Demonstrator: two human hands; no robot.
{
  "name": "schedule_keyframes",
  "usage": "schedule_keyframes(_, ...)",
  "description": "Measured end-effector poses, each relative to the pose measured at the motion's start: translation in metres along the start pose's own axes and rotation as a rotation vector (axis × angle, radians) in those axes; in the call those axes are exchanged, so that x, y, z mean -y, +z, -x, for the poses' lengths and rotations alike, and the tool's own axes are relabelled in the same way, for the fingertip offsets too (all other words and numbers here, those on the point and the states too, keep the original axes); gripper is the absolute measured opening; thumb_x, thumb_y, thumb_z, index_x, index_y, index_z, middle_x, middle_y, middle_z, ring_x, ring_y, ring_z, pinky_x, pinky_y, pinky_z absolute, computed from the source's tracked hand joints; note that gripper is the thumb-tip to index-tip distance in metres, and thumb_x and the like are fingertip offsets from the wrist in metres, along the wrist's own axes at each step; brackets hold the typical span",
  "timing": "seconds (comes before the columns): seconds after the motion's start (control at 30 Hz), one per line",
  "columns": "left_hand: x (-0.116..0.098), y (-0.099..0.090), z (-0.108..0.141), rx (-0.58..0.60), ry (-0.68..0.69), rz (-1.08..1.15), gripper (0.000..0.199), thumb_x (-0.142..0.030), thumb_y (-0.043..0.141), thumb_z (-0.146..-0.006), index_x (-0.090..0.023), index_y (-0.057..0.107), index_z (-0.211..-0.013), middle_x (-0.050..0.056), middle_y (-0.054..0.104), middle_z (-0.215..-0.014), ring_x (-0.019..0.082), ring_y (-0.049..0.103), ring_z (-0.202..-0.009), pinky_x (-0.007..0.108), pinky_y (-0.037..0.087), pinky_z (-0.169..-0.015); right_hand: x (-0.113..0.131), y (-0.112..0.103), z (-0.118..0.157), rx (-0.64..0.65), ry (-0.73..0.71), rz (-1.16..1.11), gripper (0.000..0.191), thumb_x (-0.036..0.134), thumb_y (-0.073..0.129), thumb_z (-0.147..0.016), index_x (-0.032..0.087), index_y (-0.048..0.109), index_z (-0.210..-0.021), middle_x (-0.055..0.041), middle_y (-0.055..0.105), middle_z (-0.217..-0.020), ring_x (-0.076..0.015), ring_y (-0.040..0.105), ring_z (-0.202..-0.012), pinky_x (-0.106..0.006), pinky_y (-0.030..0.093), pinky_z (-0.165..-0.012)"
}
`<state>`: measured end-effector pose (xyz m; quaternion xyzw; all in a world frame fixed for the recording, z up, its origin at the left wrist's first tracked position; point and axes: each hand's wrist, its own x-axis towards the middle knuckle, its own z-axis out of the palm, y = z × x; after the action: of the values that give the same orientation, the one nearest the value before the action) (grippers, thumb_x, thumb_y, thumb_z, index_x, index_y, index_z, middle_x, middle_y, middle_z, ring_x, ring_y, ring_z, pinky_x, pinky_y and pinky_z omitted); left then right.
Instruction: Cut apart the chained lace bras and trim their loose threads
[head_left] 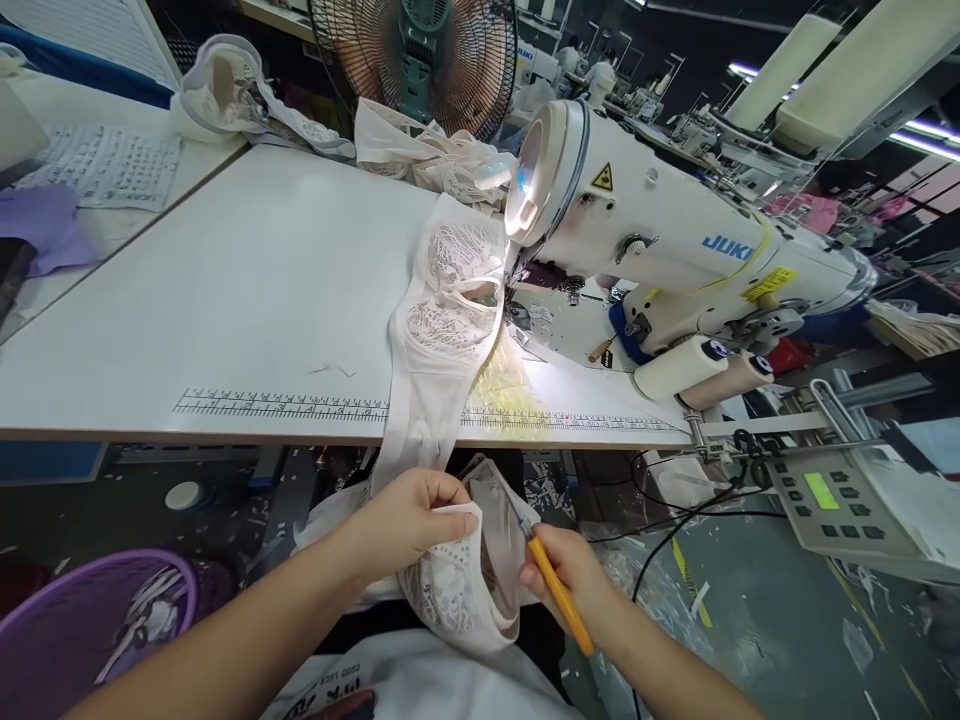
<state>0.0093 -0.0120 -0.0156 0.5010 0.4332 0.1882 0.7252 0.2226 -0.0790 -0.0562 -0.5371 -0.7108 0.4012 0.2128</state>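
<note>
Below the table's front edge, my left hand (420, 515) pinches the edge of a white lace bra (450, 595) that lies over my lap. Just right of it, my right hand (574, 575) is closed around a tool with an orange handle (559, 592); its thin metal end points up and left against the sheer fabric. More joined white lace bra pieces (450, 325) run up over the table to the needle area of the white sewing machine (637, 210).
A white table (262, 270) bears a printed ruler. Behind stand a fan (420, 60) and heaped white garments (427, 150). Thread cones (682, 367) and a control box (847, 510) are at right. A purple basket (187, 580) stands lower left.
</note>
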Motion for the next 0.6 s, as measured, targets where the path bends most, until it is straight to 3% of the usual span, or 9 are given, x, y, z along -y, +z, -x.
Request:
schedule_keyframes(0.07, -0.001, -0.001, 0.004, -0.017, 0.013, 0.000, 0.022, -0.034, 0.061, -0.063, -0.015, 0.051, -0.057, -0.006, 0.038, -0.052, 0.009, 0.033, -0.051, 0.024, 0.025, -0.050, 0.007, -0.004, 0.000, -0.082, -0.019, -0.036, 0.033, 0.048, 0.049, -0.077, 0.021, 0.035, -0.064, 0.0039, 0.038, -0.057, -0.0099, 0.033, -0.049, -0.023, 0.027, -0.044)
schedule_keyframes(0.17, -0.001, -0.003, 0.010, -0.060, 0.050, 0.033, 0.024, -0.036, 0.062, -0.064, -0.016, 0.051, -0.058, -0.006, 0.040, -0.052, 0.009, 0.033, -0.051, 0.023, 0.025, -0.050, 0.024, -0.009, 0.000, -0.091, -0.097, -0.033, 0.021, 0.038, 0.054, -0.074, 0.020, 0.043, -0.074, -0.0003, 0.049, -0.069, -0.0137, 0.044, -0.058, -0.026, 0.037, -0.051)
schedule_keyframes(0.3, 0.002, -0.007, 0.016, -0.116, 0.095, 0.071, 0.026, -0.037, 0.064, -0.066, -0.015, 0.053, -0.056, -0.005, 0.041, -0.052, 0.008, 0.033, -0.050, 0.022, 0.023, -0.048, 0.038, 0.000, -0.003, -0.090, -0.349, 0.146, 0.006, 0.020, 0.047, -0.068, 0.022, 0.041, -0.068, -0.0025, 0.051, -0.066, -0.0175, 0.046, -0.060, -0.030, 0.040, -0.053)
schedule_keyframes(0.43, 0.009, -0.012, 0.021, -0.187, 0.110, 0.147, 0.028, -0.037, 0.068, -0.064, -0.015, 0.055, -0.054, -0.006, 0.041, -0.049, 0.007, 0.031, -0.047, 0.021, 0.023, -0.046, 0.032, 0.017, -0.007, -0.250, -0.532, 0.305, 0.015, 0.009, 0.043, -0.061, 0.021, 0.047, -0.069, -0.0037, 0.056, -0.062, -0.0189, 0.051, -0.057, -0.030, 0.043, -0.049)
schedule_keyframes(0.53, 0.014, -0.015, 0.026, -0.270, 0.141, 0.212, 0.026, -0.036, 0.072, -0.060, -0.014, 0.059, -0.054, -0.004, 0.047, -0.051, 0.008, 0.038, -0.049, 0.020, 0.028, -0.047, 0.027, 0.025, -0.009, -0.394, -0.635, 0.346, 0.026, 0.006, 0.043, -0.070, 0.017, 0.055, -0.089, -0.0091, 0.066, -0.083, -0.0205, 0.061, -0.075, -0.030, 0.051, -0.060)
schedule_keyframes(0.6, 0.016, -0.017, 0.030, -0.333, 0.158, 0.269, 0.024, -0.034, 0.074, -0.057, -0.014, 0.061, -0.054, -0.002, 0.052, -0.054, 0.010, 0.043, -0.051, 0.021, 0.034, -0.050, 0.027, 0.027, -0.010, -0.417, -0.673, 0.336, 0.028, 0.007, 0.044, -0.074, 0.015, 0.056, -0.098, -0.0113, 0.067, -0.093, -0.0208, 0.063, -0.084, -0.031, 0.052, -0.066)
